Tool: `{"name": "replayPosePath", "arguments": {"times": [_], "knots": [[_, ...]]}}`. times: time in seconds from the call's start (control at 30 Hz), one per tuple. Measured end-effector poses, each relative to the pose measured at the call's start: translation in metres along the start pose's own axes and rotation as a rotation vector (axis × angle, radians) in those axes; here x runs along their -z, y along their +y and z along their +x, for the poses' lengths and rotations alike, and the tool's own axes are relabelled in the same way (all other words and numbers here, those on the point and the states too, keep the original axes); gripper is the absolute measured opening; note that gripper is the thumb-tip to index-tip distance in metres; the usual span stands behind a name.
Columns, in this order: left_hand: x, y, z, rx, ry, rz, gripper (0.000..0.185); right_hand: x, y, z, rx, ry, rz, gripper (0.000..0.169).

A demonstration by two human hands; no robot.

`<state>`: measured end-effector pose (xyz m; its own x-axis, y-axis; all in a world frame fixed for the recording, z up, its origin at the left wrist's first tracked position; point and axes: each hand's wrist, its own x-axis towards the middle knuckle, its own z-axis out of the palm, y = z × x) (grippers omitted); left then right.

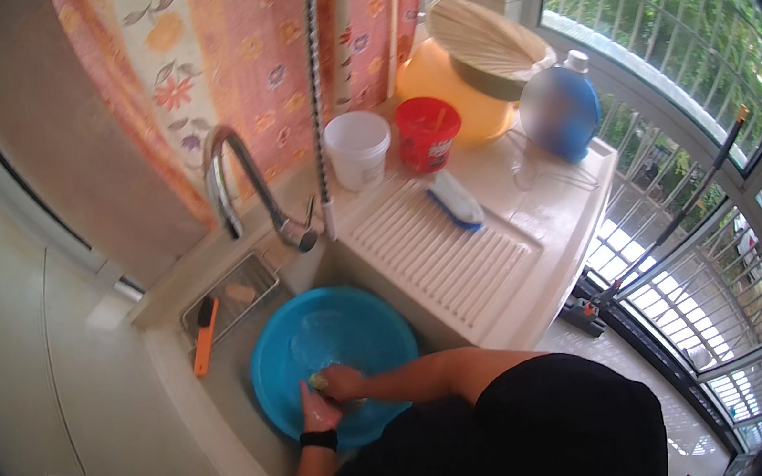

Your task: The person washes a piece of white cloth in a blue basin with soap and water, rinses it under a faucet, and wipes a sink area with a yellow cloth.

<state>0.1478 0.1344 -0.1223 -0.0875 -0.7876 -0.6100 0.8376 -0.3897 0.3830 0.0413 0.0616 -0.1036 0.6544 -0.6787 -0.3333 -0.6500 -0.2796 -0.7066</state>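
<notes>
A turquoise plastic basin (pixel 270 325) with some water in it stands in a stone-coloured laundry sink (pixel 228 395). Both of my hands are together inside the basin, over its near half. My right hand (pixel 342 382) grips a small yellowish-green item (pixel 317 381), too small and blurred to name exactly. Against that item, or right beside it, is my left hand (pixel 319 412), with a black band on its wrist. Whether the left fingers also hold it cannot be made out. A curved chrome faucet (pixel 248 161) rises behind the basin.
An orange-handled brush (pixel 205 340) lies by a wire soap rack (pixel 264 282). On the ribbed washboard (pixel 426 254) rests a white scrub brush with blue bristles (pixel 455 201). Behind stand a white bucket (pixel 359 150), a red bucket (pixel 429 134) and a large yellow tub (pixel 421 74).
</notes>
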Motion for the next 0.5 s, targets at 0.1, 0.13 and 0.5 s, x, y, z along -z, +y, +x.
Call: {"name": "replayPosePath", "arguments": {"times": [0.1,0.13,0.5], "knots": [[0.014,0.012,0.007,-0.135,-0.062,-0.185,0.055,-0.031,-0.031,-0.005,0.239,0.339,-0.01,0.027],[-0.004,0.022,-0.01,-0.159,-0.058,-0.197,0.048,-0.027,-0.043,-0.008,0.341,0.406,-0.049,0.027],[-0.044,0.008,-0.005,-0.463,-0.342,-0.095,0.03,0.019,-0.064,-0.031,0.25,0.727,0.112,0.026]]}}
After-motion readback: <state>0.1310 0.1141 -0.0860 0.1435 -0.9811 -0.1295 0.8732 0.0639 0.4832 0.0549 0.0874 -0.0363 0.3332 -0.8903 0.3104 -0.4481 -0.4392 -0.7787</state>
